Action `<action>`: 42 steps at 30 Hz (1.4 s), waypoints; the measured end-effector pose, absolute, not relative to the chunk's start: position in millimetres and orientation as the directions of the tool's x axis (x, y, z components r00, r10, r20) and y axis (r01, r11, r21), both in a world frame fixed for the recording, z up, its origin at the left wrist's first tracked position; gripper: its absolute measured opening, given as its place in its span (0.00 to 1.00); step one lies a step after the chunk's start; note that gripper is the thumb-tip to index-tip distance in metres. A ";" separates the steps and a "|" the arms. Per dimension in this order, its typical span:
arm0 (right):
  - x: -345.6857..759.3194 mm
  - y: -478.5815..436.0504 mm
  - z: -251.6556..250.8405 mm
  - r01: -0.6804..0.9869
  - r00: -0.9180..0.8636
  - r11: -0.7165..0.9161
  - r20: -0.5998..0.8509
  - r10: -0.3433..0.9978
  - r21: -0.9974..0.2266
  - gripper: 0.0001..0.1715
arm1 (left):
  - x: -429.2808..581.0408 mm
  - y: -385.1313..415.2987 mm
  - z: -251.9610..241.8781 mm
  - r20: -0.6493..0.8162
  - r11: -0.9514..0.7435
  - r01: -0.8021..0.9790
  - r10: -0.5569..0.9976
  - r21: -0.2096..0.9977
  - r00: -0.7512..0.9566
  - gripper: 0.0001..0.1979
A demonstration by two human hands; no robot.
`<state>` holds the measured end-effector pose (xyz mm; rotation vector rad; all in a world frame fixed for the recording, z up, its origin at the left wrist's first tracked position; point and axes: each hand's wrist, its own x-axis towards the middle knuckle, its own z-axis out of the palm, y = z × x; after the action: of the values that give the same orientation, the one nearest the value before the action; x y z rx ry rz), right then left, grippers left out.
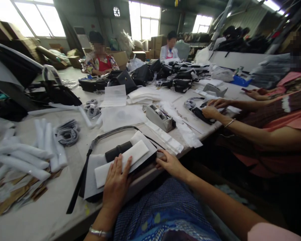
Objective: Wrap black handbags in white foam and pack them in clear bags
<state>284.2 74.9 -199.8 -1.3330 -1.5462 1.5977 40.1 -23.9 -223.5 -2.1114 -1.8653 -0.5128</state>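
Note:
A black handbag [92,196] lies at the table's front edge, its long strap [110,132] looped out behind it. On top of the bag rests a sheet of white paper [90,174], and over that a folded white foam strip [137,151]. A dark rolled piece [118,151] shows just behind the strip. My left hand [117,179] is spread flat on the strip, fingers stretched out, pressing nothing between them. At the bag's right corner, my right hand [171,164] has its fingers curled in and closed on the bag's edge.
A grey tape dispenser [160,117] stands behind the bag, near white paper sheets [122,117]. White foam rolls [27,155] and wrapped coiled straps [68,132] lie left. Black bags [140,75] pile up at the back. A co-worker's hands [212,108] work at the right.

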 end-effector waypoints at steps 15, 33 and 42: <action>280.6 115.3 -106.9 0.609 -0.605 0.458 -0.007 0.796 -0.647 0.20 | 46.7 -23.5 -227.3 0.512 -0.016 0.999 0.859 -0.034 0.031 0.43; -113.7 252.3 -150.6 0.603 -0.722 0.662 0.048 0.690 -0.444 0.28 | 59.8 5.7 -250.9 0.865 0.124 0.990 0.486 0.071 -0.123 0.26; -137.7 273.6 -167.6 0.689 -0.623 0.552 0.006 0.782 -0.469 0.22 | 82.1 26.6 -288.7 0.891 0.208 0.953 0.354 0.221 -0.284 0.30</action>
<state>-137.7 273.6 -167.6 -1.2384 -2.5732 0.6367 82.1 26.6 -288.7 -1.2242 -1.7684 -1.0605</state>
